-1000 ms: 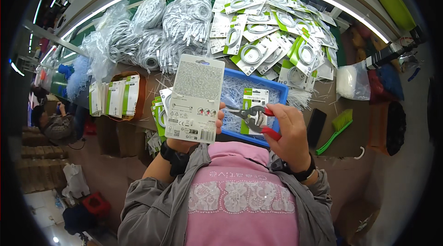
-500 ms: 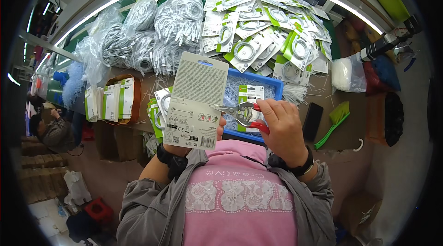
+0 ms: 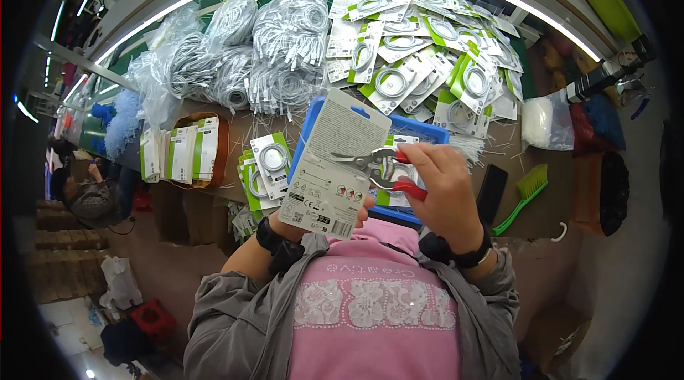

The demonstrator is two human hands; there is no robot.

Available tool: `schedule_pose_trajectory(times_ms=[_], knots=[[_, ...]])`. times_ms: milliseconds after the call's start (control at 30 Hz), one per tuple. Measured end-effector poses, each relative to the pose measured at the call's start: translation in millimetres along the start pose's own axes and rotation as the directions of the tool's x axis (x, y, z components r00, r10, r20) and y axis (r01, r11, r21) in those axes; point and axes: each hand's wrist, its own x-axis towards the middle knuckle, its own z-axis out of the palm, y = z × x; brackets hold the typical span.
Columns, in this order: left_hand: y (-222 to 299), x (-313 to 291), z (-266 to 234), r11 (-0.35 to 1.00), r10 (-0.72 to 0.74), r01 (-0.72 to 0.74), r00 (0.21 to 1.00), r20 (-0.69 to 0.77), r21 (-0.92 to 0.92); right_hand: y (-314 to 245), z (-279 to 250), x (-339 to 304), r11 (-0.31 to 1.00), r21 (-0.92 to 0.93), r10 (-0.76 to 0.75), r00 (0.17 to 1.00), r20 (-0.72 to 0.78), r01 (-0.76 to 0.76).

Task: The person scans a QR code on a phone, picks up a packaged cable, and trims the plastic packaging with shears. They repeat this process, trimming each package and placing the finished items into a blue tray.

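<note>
A cardboard cable card (image 3: pixel 329 127), its printed grey back facing up, leans with its top to the right. My left hand (image 3: pixel 365 210) grips it from behind; fingertips show at its lower right edge, and the rest is mostly hidden. In my right hand (image 3: pixel 452 187) are red-handled cutters (image 3: pixel 407 187), their handles spread. Their steel jaws lie across the middle of the card; whether they bite on anything cannot be made out. Under both hands stands a blue tray (image 3: pixel 429 132), with another green-and-white card partly visible in it behind the cutters.
Carded white cables (image 3: pixel 392 83) are heaped at the back right, bagged cables (image 3: pixel 288 31) at the back left. A box of flat cards (image 3: pixel 191 148) stands left, near finished packs (image 3: pixel 272 159). To the right lie a black phone (image 3: pixel 491 193) and a green brush (image 3: pixel 524 198).
The card has tilted clockwise and shifted right. The cutters' jaws now reach farther across it. Both hands keep their holds, and the whole view has shifted slightly.
</note>
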Motion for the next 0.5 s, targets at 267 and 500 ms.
schedule_pose_trajectory(times_ms=[267, 500], knots=[[2, 1, -5, 0.999, -0.042, 0.047, 0.979, 0.197, -0.02, -8, 9, 2, 0.998, -0.058, -0.025, 0.999, 0.036, 0.027], [1, 0, -7, 0.994, -0.063, 0.081, 0.972, 0.228, -0.071, -9, 11, 2, 0.996, -0.077, -0.045, 0.998, 0.041, 0.048]])
